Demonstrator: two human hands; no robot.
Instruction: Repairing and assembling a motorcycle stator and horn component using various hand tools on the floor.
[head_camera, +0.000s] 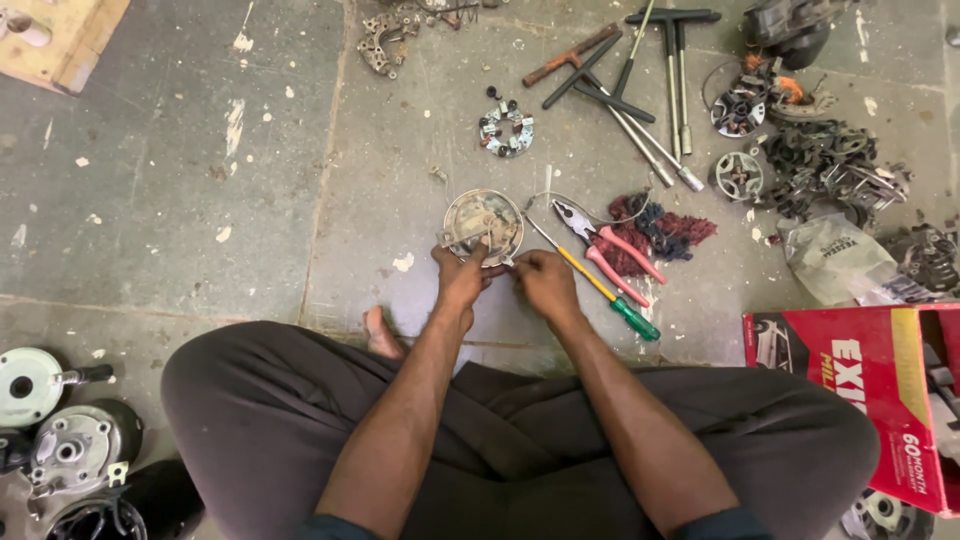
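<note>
Your left hand (460, 280) pinches the near rim of the round metal plate (484, 222), which lies on the floor (200, 200) just ahead of your knees. Your right hand (545, 282) is closed beside it at the plate's edge; what it grips is hidden. Pliers (605, 243) and a screwdriver (600, 288) lie just right.

My trousers (520, 430) are dark grey-brown, loose and baggy, the cloth bunching in soft folds across both knees and sagging between them. My forearms are bare all the way from wrist to elbow. At the bottom edge, the cuffs of short dark teal sleeves (335, 527) just show on both arms. My hands, left hand (460, 280) and right hand (545, 283), wear no gloves, rings or watch. One foot (382, 335) is bare, with no sandal on it.
</note>
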